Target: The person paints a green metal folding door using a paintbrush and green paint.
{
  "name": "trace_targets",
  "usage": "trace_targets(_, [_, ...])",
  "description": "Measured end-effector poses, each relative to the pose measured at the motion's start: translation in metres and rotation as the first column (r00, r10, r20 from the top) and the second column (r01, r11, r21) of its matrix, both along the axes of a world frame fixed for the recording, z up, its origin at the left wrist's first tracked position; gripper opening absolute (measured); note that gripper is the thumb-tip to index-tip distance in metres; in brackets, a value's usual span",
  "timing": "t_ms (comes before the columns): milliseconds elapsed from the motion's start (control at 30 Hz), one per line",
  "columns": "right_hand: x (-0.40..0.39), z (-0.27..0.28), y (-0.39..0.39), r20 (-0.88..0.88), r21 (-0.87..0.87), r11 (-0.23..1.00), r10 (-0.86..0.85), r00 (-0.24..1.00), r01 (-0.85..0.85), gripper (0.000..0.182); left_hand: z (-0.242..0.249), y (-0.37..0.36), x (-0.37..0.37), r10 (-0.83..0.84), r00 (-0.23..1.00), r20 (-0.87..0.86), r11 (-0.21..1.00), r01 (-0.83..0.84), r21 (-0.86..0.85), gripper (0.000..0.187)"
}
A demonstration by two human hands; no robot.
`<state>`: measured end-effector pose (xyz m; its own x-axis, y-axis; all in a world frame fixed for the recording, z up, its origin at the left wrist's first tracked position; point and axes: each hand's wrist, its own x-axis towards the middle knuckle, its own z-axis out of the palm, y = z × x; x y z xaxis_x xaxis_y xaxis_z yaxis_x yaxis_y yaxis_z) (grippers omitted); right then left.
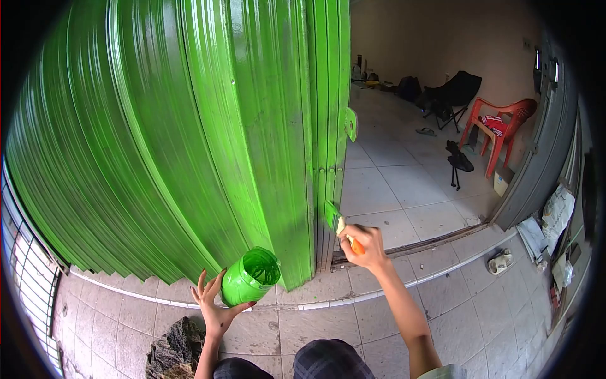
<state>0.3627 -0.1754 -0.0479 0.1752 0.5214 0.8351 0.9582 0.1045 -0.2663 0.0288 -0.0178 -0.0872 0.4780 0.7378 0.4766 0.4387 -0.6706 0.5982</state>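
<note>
A corrugated metal folding door [189, 126], coated in glossy green, fills the left and middle of the head view. My right hand [365, 245] is closed around a paintbrush [358, 246] with an orange-tipped handle. Its green-loaded bristles touch the lower part of the door's edge strip [324, 196], where darker metal shows near the bottom. My left hand [214, 303] grips a green-smeared paint container [243, 284] from the side, thumb along its base and fingers spread against its wall. The container is tilted, its mouth facing up, with wet green paint coating the inside.
A tiled step [328, 303] with a raised edge runs below the door, beside a floor track [416, 243]. Inside stand a red plastic chair [505, 132] and a black folding chair [454, 91]. A dark patterned cloth [173, 350] lies lower left; a sandal [500, 261] lies right.
</note>
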Motion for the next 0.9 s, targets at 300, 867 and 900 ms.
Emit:
trace_targets(300, [0.011,0.084,0.000,0.110,0.418,0.908,-0.033,0.993,-0.016,0.011,0.000,0.000,0.000,-0.009,1.000,-0.011,1.000,0.009,-0.005,0.090])
trace_targets(867, [0.009,0.004,0.000,0.040,0.208,0.978,-0.030,0.999,0.021,0.013,0.000,-0.001,0.004,-0.003,0.999,-0.034,1.000,0.003,-0.009,0.091])
trace_targets(900, [0.009,0.008,0.002,0.084,0.263,0.964,-0.066,0.994,0.042,0.013,0.000,-0.001,0.004,0.001,0.999,-0.042,1.000,-0.001,-0.010,0.091])
